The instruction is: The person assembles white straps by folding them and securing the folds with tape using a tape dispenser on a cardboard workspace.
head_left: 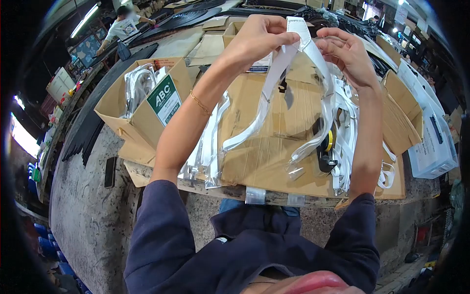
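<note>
A grey, speckled counter (88, 215) fills the lower left of the frame and runs on under everything else. On it, across the centre, lies a flattened cardboard sheet (267, 161) with clear tape shining on its surface. In the left centre stands an open cardboard box (142, 120), stuffed with clear-bagged items; a green and white label (165, 99) on its side reads "ABC" in large letters, with smaller print below too small to read. At the right edge sits a pale plastic bin (431, 147) with dark print that cannot be made out. A heap of white straps in bags (347, 132) lies right of centre on the cardboard, and a few clear bags (208, 152) lie left of centre beside the forearm.

In the upper middle, both hands are raised above the cardboard. The left hand (257, 39) pinches the top of a white strap (281, 63), its fingers closed on it. The right hand (345, 51) grips the clear plastic bag (313, 142) that hangs down toward the cardboard, fingers curled around its upper edge. The strap sits between the two hands, its lower length trailing down inside the clear plastic. A thin gold bracelet (200, 103) circles the left wrist.

In the upper left corner, another person (122, 27) in a pale shirt bends over a bench.
</note>
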A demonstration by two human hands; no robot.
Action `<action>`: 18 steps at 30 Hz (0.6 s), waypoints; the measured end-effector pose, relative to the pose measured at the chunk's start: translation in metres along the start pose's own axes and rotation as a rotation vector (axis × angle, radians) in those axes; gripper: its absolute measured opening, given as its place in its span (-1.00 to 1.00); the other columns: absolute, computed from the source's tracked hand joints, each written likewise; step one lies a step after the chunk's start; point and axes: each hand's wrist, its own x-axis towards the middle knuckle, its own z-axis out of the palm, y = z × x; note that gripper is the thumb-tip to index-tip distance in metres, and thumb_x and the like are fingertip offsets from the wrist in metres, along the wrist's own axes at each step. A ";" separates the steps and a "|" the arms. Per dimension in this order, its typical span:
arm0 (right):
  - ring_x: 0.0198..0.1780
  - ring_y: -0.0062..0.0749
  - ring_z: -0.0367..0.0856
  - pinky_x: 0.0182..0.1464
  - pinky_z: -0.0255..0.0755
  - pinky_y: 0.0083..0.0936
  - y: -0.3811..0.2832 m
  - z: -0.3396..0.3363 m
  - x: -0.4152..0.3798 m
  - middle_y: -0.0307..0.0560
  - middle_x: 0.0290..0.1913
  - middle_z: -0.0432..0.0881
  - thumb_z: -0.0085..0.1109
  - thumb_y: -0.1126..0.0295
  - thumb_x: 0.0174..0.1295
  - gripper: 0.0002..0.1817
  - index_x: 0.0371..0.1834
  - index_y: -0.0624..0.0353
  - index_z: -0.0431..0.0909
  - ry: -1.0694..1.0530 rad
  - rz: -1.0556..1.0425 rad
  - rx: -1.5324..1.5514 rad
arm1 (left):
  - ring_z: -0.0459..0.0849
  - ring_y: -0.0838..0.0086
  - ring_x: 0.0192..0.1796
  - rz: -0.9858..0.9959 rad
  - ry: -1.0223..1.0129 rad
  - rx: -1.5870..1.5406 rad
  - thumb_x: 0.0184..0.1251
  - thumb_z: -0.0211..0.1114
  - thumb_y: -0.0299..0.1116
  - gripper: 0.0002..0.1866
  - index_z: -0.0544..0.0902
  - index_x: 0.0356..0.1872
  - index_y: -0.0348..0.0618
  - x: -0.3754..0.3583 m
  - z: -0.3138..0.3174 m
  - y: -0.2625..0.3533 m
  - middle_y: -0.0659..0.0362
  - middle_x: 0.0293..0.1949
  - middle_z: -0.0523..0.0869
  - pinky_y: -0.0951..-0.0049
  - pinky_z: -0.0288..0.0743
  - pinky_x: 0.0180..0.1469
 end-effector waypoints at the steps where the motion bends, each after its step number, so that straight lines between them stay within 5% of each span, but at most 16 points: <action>1: -0.16 -0.58 0.63 -0.06 0.53 -0.63 -0.001 -0.002 0.003 -0.19 -0.16 0.68 0.30 0.34 0.22 -0.65 0.03 0.24 0.56 0.010 -0.015 -0.031 | 0.62 0.61 -0.28 0.008 -0.001 0.002 0.27 0.35 -0.32 -0.75 0.68 -0.15 -0.29 0.004 -0.001 0.002 0.20 -0.29 0.71 0.59 0.48 -0.13; 5: -0.18 -0.60 0.62 -0.05 0.52 -0.60 -0.014 -0.008 0.018 -0.24 -0.21 0.66 0.32 0.36 0.20 -0.75 -0.12 0.23 0.62 0.049 -0.070 -0.126 | 0.63 0.64 -0.26 0.043 -0.088 0.041 0.32 0.32 -0.28 -0.75 0.64 -0.15 -0.28 0.025 -0.005 0.011 0.19 -0.29 0.70 0.63 0.48 -0.16; 7: -0.17 -0.61 0.60 -0.04 0.52 -0.58 -0.026 -0.006 0.023 -0.26 -0.21 0.65 0.32 0.33 0.20 -0.78 -0.17 0.21 0.63 0.073 -0.061 -0.142 | 0.48 0.68 -0.43 0.074 -0.047 0.023 0.19 0.39 -0.31 -0.80 0.66 -0.39 -0.26 0.040 -0.006 0.014 0.28 -0.47 0.64 0.61 0.33 -0.37; 11: -0.21 -0.71 0.56 -0.13 0.46 -0.67 -0.027 -0.019 0.035 -0.35 -0.25 0.64 0.35 0.32 0.18 -0.79 -0.17 0.13 0.63 0.095 -0.041 -0.210 | 0.61 0.47 -0.38 -0.048 -0.086 0.139 0.26 0.27 -0.35 -0.79 0.65 -0.24 -0.32 0.048 -0.010 0.036 0.15 -0.41 0.67 0.48 0.44 -0.31; 14: -0.22 -0.71 0.55 -0.13 0.45 -0.68 -0.024 -0.020 0.037 -0.35 -0.25 0.64 0.34 0.33 0.20 -0.79 -0.15 0.13 0.62 0.071 -0.094 -0.269 | 0.48 0.69 -0.48 -0.054 -0.067 0.212 0.30 0.26 -0.36 -0.83 0.68 -0.36 -0.27 0.048 -0.011 0.040 0.33 -0.54 0.60 0.63 0.32 -0.41; 18: -0.24 -0.71 0.54 -0.14 0.43 -0.69 -0.030 -0.009 0.033 -0.35 -0.26 0.63 0.32 0.34 0.22 -0.79 -0.13 0.15 0.61 0.128 -0.117 -0.218 | 0.51 0.65 -0.45 -0.052 -0.070 0.091 0.30 0.26 -0.35 -0.82 0.69 -0.32 -0.28 0.055 -0.011 0.038 0.28 -0.48 0.63 0.59 0.37 -0.38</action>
